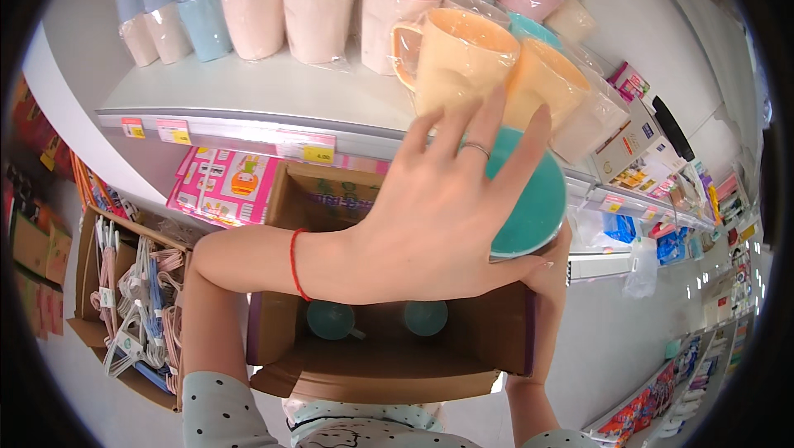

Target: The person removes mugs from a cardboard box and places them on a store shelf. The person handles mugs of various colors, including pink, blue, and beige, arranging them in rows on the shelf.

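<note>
My left hand (442, 200), with a ring and a red cord at the wrist, is spread open above the cardboard box. Its fingertips reach the front of a yellow mug (463, 47) in clear wrap; I cannot tell whether they touch it. Partly behind this hand is a teal mug (533, 200), its round opening facing me and its lower left covered. My right hand (552, 266) grips the teal mug from its lower right side, most of its fingers hidden. Down in the cardboard box (389, 383) are two more teal mugs (331, 319).
Stacked pink, blue and cream cups (252, 22) line the shelf (190, 92), with another yellow mug (550, 76) alongside. Pink packages (227, 187) lie under the shelf edge. At left stands a carton of clothes hangers (141, 307). An aisle floor (612, 324) runs off to the right.
</note>
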Motion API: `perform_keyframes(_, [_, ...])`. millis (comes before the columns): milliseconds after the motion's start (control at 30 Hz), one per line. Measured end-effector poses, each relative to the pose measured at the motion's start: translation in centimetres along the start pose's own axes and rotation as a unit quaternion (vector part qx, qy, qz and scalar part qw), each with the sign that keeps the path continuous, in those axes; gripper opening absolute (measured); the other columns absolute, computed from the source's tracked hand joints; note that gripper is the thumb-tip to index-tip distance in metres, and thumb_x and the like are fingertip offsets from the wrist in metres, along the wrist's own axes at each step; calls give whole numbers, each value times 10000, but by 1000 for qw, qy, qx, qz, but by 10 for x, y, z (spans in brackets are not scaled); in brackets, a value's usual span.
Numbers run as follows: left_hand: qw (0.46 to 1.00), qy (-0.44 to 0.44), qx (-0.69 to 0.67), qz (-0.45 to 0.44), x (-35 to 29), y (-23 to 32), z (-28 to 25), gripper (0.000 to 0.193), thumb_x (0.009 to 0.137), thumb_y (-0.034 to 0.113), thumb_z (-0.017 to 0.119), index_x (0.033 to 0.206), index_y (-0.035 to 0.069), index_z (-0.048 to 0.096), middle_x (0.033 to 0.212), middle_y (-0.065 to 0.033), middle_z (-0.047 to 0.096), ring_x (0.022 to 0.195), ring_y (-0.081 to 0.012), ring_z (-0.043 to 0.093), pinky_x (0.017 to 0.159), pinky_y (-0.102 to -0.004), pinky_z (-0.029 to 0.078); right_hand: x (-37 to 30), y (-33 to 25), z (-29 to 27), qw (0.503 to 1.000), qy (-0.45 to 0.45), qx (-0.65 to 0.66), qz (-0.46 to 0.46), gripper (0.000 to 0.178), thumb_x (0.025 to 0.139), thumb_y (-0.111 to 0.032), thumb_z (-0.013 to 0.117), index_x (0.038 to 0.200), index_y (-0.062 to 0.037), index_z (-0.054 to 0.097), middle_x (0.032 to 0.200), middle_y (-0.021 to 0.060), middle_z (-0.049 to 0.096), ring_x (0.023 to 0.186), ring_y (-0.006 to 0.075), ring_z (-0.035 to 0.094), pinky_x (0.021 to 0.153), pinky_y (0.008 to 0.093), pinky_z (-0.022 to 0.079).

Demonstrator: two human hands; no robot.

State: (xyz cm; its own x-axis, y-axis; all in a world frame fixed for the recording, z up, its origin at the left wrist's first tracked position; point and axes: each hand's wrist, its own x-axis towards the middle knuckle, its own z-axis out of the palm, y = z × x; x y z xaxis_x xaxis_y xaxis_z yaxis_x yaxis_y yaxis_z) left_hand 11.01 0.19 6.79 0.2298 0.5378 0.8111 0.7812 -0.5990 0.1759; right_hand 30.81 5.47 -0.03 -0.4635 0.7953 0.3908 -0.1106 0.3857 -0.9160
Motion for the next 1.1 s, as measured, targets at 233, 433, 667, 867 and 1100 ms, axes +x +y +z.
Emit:
perform_keyframes(233, [997, 44, -63, 2, 11, -10, -25, 763, 560, 324, 798, 1212, 26, 537, 1060, -214, 530, 903, -367, 579, 731, -416, 510, 0, 18, -10, 999, -46, 2, 6, 1017, 615, -132, 868, 1438, 0, 284, 1372, 137, 464, 1221, 234, 504, 985, 375, 423])
perform_keyframes(433, [973, 200, 112, -42, 21, -31, -60, 672, 557, 207, 810, 1158, 9, 587, 1082, -145, 622, 969, -301, 605, 825, -385, 494, 15, 3, -5, 995, -93, -18, -8, 1071, 561, -136, 866, 1461, -61, 290, 1390, 155, 454, 1182, 240, 531, 926, 360, 446])
perform_keyframes(667, [964, 93, 192, -159, 31, -79, -59, 608, 580, 259, 813, 1122, 51, 632, 1077, -115, 657, 972, -305, 625, 854, -374, 488, 14, -2, -6, 992, -122, -45, -1, 1006, 628, -50, 830, 1468, -95, 278, 1370, 128, 476, 1084, 202, 587, 868, 334, 468])
perform_keyframes(867, [991, -19, 93, -92, 43, -129, -48, 590, 641, 290, 789, 1140, 15, 636, 1156, -143, 635, 1017, -314, 621, 920, -370, 469, 15, -3, -6, 984, -163, -77, 0, 982, 680, -31, 810, 1478, -103, 242, 1361, 131, 469, 1039, 199, 606, 854, 325, 476])
perform_keyframes(1100, [984, -125, 54, -112, 50, -133, -54, 564, 675, 244, 735, 1188, 34, 632, 1244, -143, 593, 1124, -320, 567, 966, -376, 449, 14, -2, -8, 984, -167, -68, 12, 954, 689, -5, 790, 1472, -100, 254, 1342, 126, 495, 996, 187, 620, 839, 307, 475])
